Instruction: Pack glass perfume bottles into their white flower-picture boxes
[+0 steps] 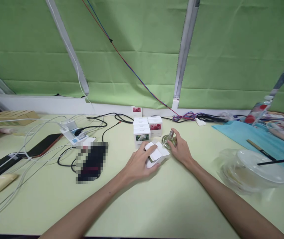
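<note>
White box [160, 153] in left grip [138, 162]; round greenish bottle [165, 141] in right grip [182, 150]

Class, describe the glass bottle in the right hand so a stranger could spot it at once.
On the pale green table, find the small white boxes. To their right, the right hand holds the glass bottle, rounded and transparent with a shiny neck, whereas the boxes are opaque and angular.

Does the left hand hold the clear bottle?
No, the right hand holds the clear bottle, while the left hand holds a white box.
</note>
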`<state>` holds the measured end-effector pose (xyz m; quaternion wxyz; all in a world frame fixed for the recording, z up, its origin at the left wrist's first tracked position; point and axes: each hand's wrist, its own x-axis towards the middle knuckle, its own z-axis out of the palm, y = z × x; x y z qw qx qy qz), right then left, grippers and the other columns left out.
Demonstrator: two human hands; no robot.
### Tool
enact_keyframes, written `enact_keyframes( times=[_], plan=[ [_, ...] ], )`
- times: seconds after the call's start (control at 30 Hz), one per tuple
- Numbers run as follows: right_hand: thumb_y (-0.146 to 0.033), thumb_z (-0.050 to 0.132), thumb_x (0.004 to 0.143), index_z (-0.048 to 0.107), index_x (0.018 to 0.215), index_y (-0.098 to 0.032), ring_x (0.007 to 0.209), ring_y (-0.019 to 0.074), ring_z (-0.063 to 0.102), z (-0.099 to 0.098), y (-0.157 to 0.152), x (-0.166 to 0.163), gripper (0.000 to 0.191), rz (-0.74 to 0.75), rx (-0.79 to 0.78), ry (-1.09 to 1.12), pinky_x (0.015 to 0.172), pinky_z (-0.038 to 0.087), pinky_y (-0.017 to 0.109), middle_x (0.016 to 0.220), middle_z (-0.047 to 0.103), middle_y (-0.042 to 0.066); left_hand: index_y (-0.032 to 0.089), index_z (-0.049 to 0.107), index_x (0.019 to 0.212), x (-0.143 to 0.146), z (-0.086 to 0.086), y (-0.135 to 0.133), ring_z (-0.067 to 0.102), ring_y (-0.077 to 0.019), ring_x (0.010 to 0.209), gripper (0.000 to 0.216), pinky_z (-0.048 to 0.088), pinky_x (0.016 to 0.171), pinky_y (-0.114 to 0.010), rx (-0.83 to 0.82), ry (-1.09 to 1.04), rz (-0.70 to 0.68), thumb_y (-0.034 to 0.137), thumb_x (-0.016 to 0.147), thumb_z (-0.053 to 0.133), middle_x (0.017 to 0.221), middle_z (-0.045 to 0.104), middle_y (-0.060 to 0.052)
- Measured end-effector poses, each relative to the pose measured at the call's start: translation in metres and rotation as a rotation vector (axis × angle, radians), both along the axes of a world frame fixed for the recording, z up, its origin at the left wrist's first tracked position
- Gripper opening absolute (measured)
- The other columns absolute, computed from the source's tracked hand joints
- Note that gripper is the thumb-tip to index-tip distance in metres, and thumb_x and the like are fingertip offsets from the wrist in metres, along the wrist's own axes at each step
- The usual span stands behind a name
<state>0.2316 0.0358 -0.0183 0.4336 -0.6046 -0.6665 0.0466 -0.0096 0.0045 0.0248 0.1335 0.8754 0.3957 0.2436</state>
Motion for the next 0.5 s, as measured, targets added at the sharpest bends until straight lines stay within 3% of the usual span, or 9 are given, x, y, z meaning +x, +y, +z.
enact_keyframes(
  times=[0.2,0.37,0.5],
  plan=[
    [-0.051,0.061,0.085,0.05,0.139,-0.015,0.053,0.0163,0.051,-0.004,0.003,0.005,0.065,-0.032,-0.067,0.376,0.056,0.042,0.027,0.061,0.051,-0.007,0.029,0.053,0.139,-0.002,-0.003,0.002,0.068,-0.0253,0.098,0.059,0.059,0.084,-0.04,0.015,0.001,0.017,0.044,0.084,0.069,0.136,0.051,-0.011],
    [-0.06,0.071,0.077,0.045,0.136,-0.021,0.043,0.0121,0.045,-0.003,0.005,0.004,0.076,0.036,-0.135,0.823,0.043,0.034,0.021,0.056,0.052,-0.011,0.031,0.052,0.138,-0.002,-0.007,0.003,0.067,-0.0266,0.104,0.058,0.059,0.085,-0.041,0.024,-0.025,0.04,0.043,0.084,0.07,0.139,0.05,-0.011],
    [-0.056,0.076,0.074,0.046,0.134,-0.021,0.042,0.0104,0.045,0.005,0.001,0.0,0.076,0.058,-0.114,0.932,0.041,0.034,0.019,0.055,0.055,-0.01,0.03,0.051,0.138,-0.001,-0.005,0.002,0.067,-0.0269,0.106,0.057,0.059,0.086,-0.042,0.006,-0.022,0.037,0.043,0.085,0.068,0.138,0.049,-0.011]
  ],
)
